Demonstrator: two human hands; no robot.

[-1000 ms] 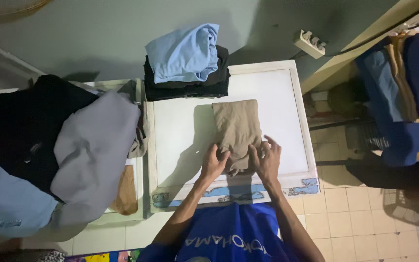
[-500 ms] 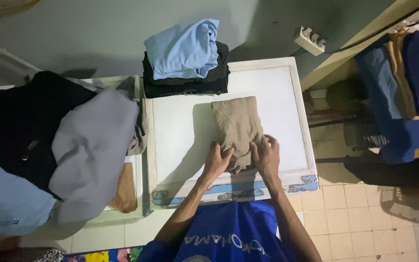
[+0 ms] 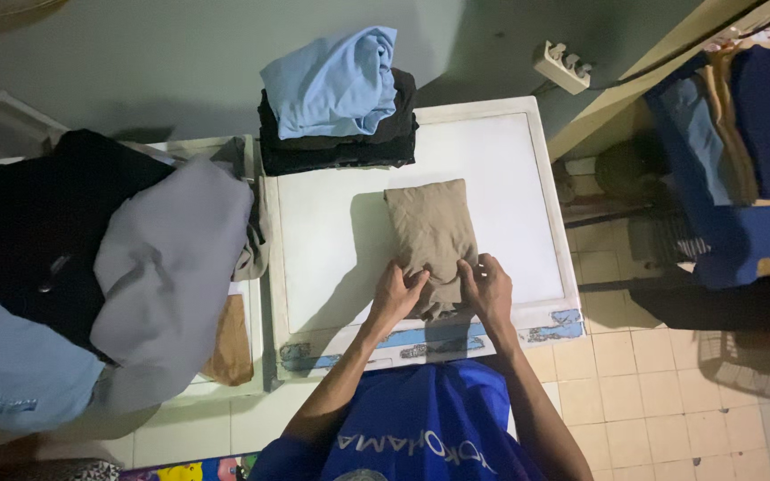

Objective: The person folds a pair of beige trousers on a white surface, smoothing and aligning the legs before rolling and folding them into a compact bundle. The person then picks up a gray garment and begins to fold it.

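Observation:
A folded tan garment (image 3: 430,233) lies lengthwise on a white table top (image 3: 331,232). My left hand (image 3: 397,295) presses on its near left corner, fingers bent over the cloth. My right hand (image 3: 487,287) grips the near right edge of the same garment. Both hands rest at the end closest to me. At the table's far edge sits a stack of folded dark clothes (image 3: 340,142) with a light blue garment (image 3: 336,80) crumpled on top.
To the left, a heap of black (image 3: 28,223), grey (image 3: 167,276) and light blue clothes covers a second surface. Blue and brown garments (image 3: 741,151) hang at the right. A white power strip (image 3: 563,67) is on the wall. Tiled floor lies below.
Both hands have shifted slightly closer together on the near end of the tan garment; the garment stays in place.

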